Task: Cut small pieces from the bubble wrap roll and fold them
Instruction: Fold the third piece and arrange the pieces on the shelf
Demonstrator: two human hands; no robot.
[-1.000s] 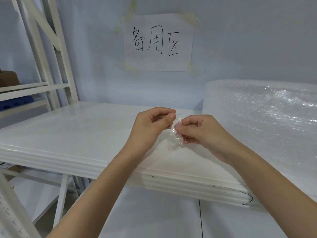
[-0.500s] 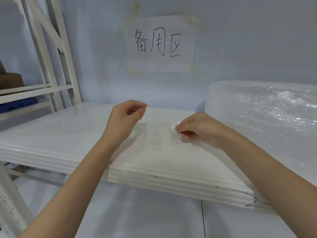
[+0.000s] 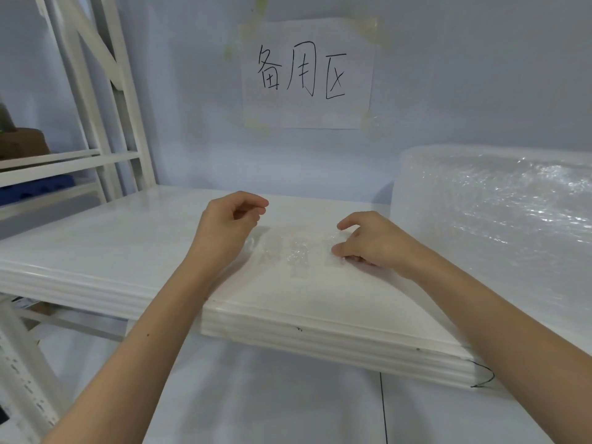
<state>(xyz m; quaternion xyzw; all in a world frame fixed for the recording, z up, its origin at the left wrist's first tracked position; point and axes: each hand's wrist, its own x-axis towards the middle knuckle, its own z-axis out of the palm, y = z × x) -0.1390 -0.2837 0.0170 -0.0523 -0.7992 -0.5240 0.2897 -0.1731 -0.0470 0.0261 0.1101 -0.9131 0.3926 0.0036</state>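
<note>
Head view looks down on a stack of glossy white boards (image 3: 134, 251) that fills the middle of the frame and serves as the work surface. At its centre lies a row of small clear bubble wrap pieces (image 3: 296, 254), hard to separate from the white beneath them; about three or four patches show, side by side, between the two hands. Whether each is folded cannot be told with certainty, though they read as compact, thickened squares rather than flat sheets.

At centre left, the left hand (image 3: 229, 224) hovers just above the board with fingers loosely curled toward the thumb; nothing shows between them, so it looks released. At centre right, the right hand (image 3: 368, 243) rests low on the board, thumb and curled fingers closing on the rightmost clear piece (image 3: 336, 251), apparently pinching or pressing its edge.

On the right side of the frame stands the large translucent bubble wrap roll (image 3: 499, 225), just beside the right forearm and resting at the far right end of the board stack. No cutting tool is in sight.

Judging by this layout, several pieces are already cut and set down, and the rightmost one is being placed or finished. The roll is still very full, so more cutting and folding likely remains.

Behind, a white paper sign with black handwritten characters (image 3: 307, 75) is taped to the pale blue wall, and a white metal shelf frame (image 3: 96, 100) occupies the upper left.
</note>
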